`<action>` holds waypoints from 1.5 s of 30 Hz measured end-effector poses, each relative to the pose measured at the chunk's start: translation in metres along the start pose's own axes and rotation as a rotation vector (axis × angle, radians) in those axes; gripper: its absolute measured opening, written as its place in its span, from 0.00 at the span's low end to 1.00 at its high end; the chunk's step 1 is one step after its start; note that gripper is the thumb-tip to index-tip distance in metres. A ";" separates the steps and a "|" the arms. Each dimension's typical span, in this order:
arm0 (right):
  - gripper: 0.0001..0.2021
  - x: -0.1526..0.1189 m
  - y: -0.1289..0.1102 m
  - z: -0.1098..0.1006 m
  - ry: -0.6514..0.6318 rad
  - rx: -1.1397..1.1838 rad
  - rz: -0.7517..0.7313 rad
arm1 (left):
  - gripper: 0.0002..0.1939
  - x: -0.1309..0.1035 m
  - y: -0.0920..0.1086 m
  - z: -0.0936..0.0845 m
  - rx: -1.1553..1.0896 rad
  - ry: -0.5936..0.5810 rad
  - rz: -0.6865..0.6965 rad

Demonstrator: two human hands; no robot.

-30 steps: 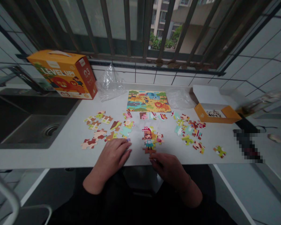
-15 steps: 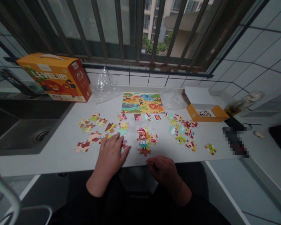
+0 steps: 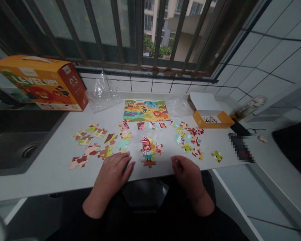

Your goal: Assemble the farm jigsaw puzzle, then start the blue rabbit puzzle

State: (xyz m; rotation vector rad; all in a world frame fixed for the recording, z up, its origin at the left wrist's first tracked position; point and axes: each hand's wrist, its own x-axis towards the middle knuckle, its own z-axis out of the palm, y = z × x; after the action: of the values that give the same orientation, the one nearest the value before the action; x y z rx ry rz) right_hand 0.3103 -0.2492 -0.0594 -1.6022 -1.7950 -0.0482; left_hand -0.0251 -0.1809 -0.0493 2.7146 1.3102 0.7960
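While left hand [image 3: 112, 170] lies palm-down, unclenched, beside loose puzzle pieces [image 3: 91, 150], right hand [image 3: 190, 172] curls inward near front edge of surface [image 3: 52, 174]; cannot tell whether it grips anything. Partly joined farmer puzzle [image 3: 147, 155] lies flat between hands. More loose pieces [image 3: 187, 137] cluster at right; picture card [image 3: 145, 111] lies behind.

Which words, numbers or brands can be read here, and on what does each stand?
"LEVEL UP!": front of the large orange box
"03": its red side, and again low on the front
Too blurred to read: white label on the front, smaller print on the side.
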 end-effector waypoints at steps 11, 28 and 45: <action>0.18 0.077 0.126 -0.063 -0.197 -0.370 0.251 | 0.14 0.001 -0.003 0.001 0.002 0.025 0.025; 0.23 0.056 0.070 -0.014 -0.186 -0.274 0.191 | 0.13 0.003 -0.004 0.003 -0.010 0.006 0.008; 0.13 -0.022 0.056 -0.054 -0.053 -0.195 0.054 | 0.15 0.004 -0.005 0.003 -0.019 0.005 -0.007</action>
State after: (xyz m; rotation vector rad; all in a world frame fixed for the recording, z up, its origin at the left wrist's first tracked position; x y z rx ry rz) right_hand 0.3841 -0.2809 -0.0548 -1.8034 -1.8329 -0.1610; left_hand -0.0251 -0.1741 -0.0515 2.6936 1.3063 0.8108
